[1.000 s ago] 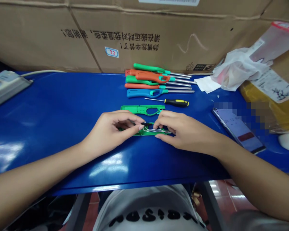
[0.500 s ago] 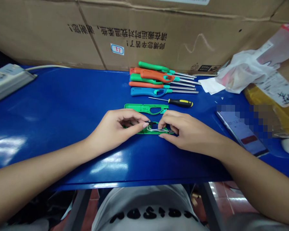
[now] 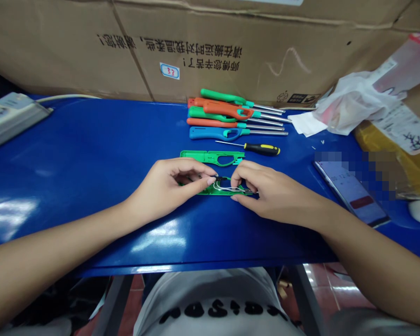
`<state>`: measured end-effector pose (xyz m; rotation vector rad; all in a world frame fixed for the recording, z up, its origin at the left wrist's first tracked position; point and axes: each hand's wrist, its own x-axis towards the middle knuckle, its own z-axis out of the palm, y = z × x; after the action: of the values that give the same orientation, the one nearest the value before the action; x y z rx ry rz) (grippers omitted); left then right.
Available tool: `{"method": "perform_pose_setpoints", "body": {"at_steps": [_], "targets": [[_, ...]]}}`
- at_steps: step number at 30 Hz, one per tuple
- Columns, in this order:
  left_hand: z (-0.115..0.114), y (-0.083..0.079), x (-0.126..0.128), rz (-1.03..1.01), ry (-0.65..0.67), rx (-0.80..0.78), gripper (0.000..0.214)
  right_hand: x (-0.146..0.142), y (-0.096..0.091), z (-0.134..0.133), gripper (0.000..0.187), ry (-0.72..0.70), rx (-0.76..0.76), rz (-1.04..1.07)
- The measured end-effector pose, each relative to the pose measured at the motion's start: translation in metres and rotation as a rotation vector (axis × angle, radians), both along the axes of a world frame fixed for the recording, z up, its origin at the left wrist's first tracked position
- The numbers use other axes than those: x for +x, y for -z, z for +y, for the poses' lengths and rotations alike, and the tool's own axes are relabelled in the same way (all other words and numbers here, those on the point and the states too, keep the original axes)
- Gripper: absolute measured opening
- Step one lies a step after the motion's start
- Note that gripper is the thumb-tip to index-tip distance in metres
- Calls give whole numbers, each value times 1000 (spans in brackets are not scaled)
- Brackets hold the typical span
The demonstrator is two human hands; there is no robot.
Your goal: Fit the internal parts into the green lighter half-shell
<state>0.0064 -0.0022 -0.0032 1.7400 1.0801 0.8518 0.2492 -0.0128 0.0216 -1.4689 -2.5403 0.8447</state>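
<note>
At frame centre, an open green half-shell carries white wires and a black part, the latter pinched by the left hand. The right hand partly hides the half-shell's right end; its grip cannot be determined. The table is glossy blue, with a cardboard box across the upper frame.

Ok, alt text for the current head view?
Left hand pinches a black part and right hand is by white wires, both over a green lighter half-shell on a blue table. Beyond lie a second green half-shell, a black-and-yellow screwdriver and a pile of multicoloured utility lighters.
</note>
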Motion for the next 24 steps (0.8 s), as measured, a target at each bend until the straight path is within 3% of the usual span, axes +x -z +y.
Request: {"method": "perform_pose_setpoints", "body": {"at_steps": [13,24], "targets": [[-1,-2,0,45,47,17,24,0,0,-1,3,13,2,35],[-1,-3,0,55,12,26,16,2,-2,-1,11,-46,71,51]]}}
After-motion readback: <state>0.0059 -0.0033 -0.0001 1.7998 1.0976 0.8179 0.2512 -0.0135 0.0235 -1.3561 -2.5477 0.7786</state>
